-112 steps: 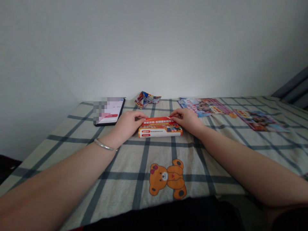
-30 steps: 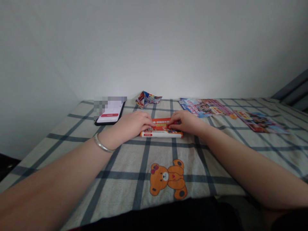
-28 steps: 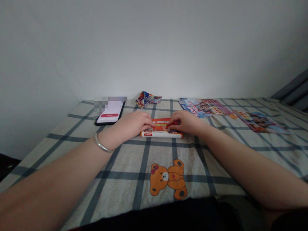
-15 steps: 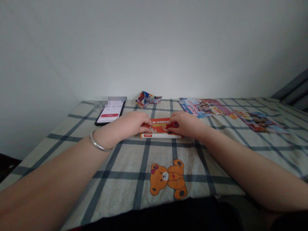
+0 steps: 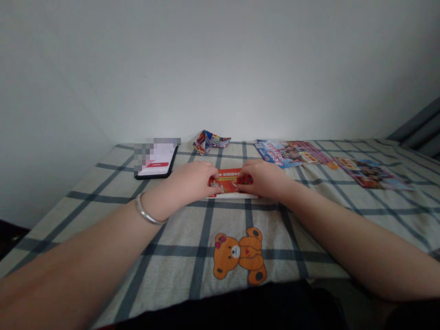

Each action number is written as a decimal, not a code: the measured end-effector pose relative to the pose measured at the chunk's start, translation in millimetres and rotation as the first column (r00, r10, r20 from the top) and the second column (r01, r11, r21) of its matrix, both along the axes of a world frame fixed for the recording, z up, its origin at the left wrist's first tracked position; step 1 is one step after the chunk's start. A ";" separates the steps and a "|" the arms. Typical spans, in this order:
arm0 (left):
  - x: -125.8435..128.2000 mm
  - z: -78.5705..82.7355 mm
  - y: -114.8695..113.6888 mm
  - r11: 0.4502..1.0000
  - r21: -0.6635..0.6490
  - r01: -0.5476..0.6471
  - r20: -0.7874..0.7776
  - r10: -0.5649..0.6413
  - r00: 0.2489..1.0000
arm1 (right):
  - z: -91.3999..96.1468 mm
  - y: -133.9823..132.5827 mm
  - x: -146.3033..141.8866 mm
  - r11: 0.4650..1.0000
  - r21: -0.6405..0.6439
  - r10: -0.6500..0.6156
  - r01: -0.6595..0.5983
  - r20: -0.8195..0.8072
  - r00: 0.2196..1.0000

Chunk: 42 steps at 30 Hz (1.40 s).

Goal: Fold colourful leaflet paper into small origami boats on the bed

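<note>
Both my hands rest on a red printed paper leaflet (image 5: 227, 174), folded or rolled up at its near edge, where a narrow white strip shows. With curled fingers, my left hand (image 5: 195, 179) grips the left end and covers it, thumb on the near side. Around the right end, my right hand (image 5: 264, 178) is closed in the same way, fingertips pressing on the paper. White lettering and a yellow line run across the visible middle. How the paper is layered under my fingers is hidden.
A phone (image 5: 156, 160) with a lit screen lies left of my left hand. Behind the leaflet sits a folded paper piece (image 5: 209, 141). Colourful flyers (image 5: 292, 152) and another flyer (image 5: 371, 173) lie to the right on the checked cloth (image 5: 165, 275). A wall rises behind.
My left hand has slid slightly right over the leaflet's left end, covering more of it. The white strip at the near edge looks narrower. My right hand has barely moved.
</note>
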<state>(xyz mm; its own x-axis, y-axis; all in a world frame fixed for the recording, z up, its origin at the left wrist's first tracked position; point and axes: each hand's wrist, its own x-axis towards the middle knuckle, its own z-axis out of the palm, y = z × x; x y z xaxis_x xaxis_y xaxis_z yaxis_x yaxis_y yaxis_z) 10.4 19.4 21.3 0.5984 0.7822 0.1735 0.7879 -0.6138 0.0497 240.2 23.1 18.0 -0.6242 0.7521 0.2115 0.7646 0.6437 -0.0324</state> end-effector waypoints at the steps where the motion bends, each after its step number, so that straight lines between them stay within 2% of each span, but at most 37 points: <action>1: 1.2 0.0 -1.3 1.000 0.018 -0.007 -0.006 0.007 1.000 | 0.0 -1.0 -0.7 1.000 0.010 -0.005 0.005 -0.002 1.000; 6: 7.8 0.4 -7.5 0.996 0.081 -0.041 -0.037 0.044 0.998 | 0.2 -6.2 -4.8 0.997 0.048 -0.052 0.053 -0.027 0.998; 11: 14.8 -1.2 -10.4 0.985 0.129 -0.115 -0.049 0.122 0.991 | 0.2 -3.5 -7.2 0.997 -0.005 -0.082 0.082 -0.052 0.995; 15: 17.2 -1.7 -10.9 0.983 0.132 -0.129 -0.057 0.137 0.989 | 0.6 -0.3 -6.6 0.994 -0.016 -0.111 0.110 -0.058 0.992; 23: 19.3 3.3 -15.3 0.978 0.132 -0.161 -0.112 0.176 0.978 | 6.2 -0.7 -4.4 0.996 -0.037 -0.084 0.084 0.003 0.996; 33: 18.3 1.5 -18.2 0.976 0.166 -0.141 -0.136 0.164 0.977 | 6.0 0.1 -3.1 0.996 -0.048 -0.078 0.079 0.019 0.997; 42: 17.7 0.3 -20.1 0.975 0.187 -0.122 -0.148 0.151 0.977 | 5.8 -5.9 -3.8 0.997 0.033 -0.068 0.066 0.062 0.996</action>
